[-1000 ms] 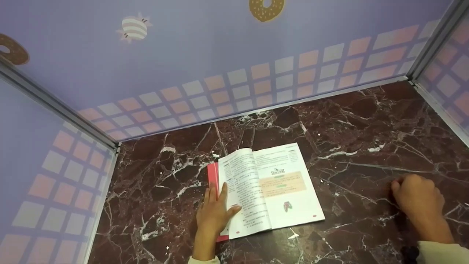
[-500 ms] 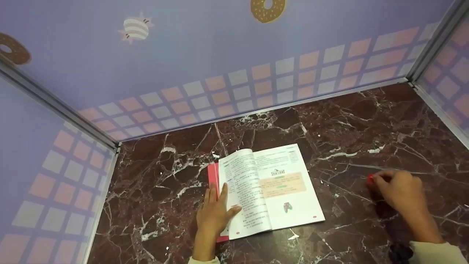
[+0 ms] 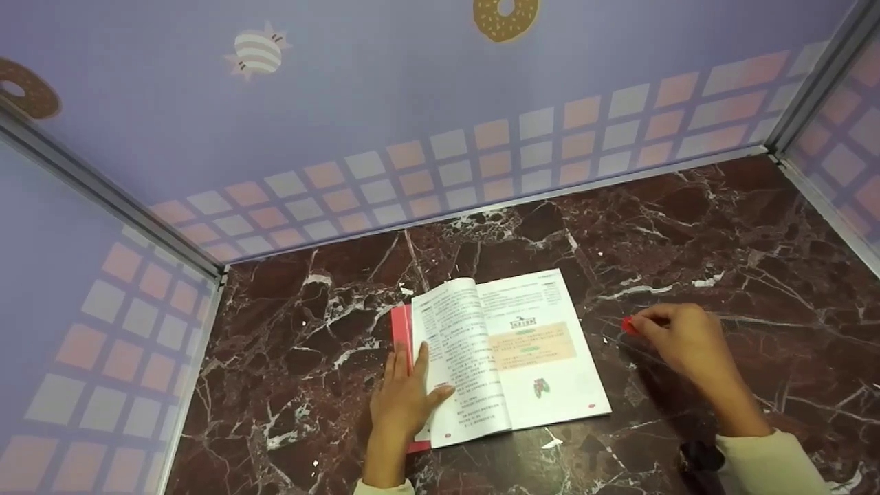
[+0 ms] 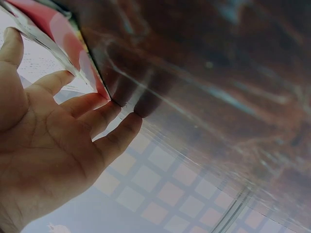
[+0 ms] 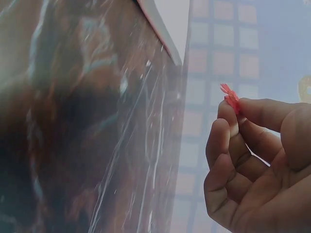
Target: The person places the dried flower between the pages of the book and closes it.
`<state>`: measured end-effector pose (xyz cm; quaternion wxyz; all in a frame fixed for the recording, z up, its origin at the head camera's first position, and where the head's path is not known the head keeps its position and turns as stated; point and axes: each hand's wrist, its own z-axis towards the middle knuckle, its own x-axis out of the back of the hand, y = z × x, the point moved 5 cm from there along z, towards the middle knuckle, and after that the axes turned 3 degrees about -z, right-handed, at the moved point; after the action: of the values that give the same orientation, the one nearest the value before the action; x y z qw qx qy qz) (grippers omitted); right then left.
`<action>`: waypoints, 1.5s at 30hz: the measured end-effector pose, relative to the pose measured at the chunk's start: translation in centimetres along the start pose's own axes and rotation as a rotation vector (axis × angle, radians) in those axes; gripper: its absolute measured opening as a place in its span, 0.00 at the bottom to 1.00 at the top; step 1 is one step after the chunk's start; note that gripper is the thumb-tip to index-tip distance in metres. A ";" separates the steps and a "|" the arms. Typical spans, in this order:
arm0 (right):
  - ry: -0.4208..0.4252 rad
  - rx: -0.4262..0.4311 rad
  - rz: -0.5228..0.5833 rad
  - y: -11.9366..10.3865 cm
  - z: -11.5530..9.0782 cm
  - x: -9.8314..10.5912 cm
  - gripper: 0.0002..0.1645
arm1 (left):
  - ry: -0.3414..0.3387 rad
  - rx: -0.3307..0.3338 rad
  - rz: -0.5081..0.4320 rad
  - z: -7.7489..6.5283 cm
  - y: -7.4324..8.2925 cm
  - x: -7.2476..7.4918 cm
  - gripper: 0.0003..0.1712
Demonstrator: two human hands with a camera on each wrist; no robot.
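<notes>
Left hand [image 3: 401,400] lay spread at eight o'clock of the open book [image 3: 519,357] on the counter [image 3: 289,357], presumably steadying its pages. Right hand [image 3: 689,344], beyond its three o'clock edge, pinched a small red piece [image 3: 628,325], apparently leaving its tip exposed.

A strip of bench [image 3: 636,440] lies free to you between the red piece [image 3: 628,324] in your right grip [image 3: 684,340] and the open book [image 3: 515,361]; your left grip [image 3: 402,402] obstructs its lower left edge. Past its top edge, free bench reaches the patterned wall [image 3: 385,82].
</notes>
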<state>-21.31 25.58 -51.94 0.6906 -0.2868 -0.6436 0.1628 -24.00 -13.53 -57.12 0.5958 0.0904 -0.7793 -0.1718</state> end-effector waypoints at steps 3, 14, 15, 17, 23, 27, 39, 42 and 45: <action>0.000 0.015 0.014 -0.7 0.1 -0.3 0.11 | -0.004 0.002 0.003 0.0 0.0 0.0 0.50; -0.020 0.015 0.034 -2.2 0.3 -1.4 0.10 | -0.013 0.009 0.019 0.1 -0.1 -0.1 0.51; -0.020 0.018 0.035 -2.3 0.3 -1.4 0.10 | -0.014 0.010 0.019 0.1 -0.1 0.0 0.51; -0.017 0.028 0.034 -2.6 0.3 -1.6 0.10 | -0.016 0.010 0.019 0.0 -0.1 0.0 0.51; -0.021 0.048 0.057 -3.0 0.4 -2.4 0.08 | 0.007 -0.002 0.016 -0.1 0.1 0.1 0.49; -0.034 0.040 0.064 -3.2 0.4 -2.8 0.08 | 0.015 -0.007 0.018 -0.1 0.1 0.1 0.49; -0.052 0.028 0.035 -3.9 0.6 -4.0 0.08 | 0.005 0.003 0.017 0.1 0.0 0.0 0.50; -0.057 0.022 0.029 -4.1 0.6 -4.4 0.08 | 0.003 0.005 0.014 0.1 0.0 0.0 0.50; -0.076 0.018 0.023 -4.3 0.5 -4.9 0.07 | 0.002 0.007 0.011 0.0 0.0 0.0 0.50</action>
<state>-23.04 19.40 -53.24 0.6661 -0.2817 -0.6647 0.1872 -24.04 -13.53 -57.16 0.5974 0.0882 -0.7797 -0.1658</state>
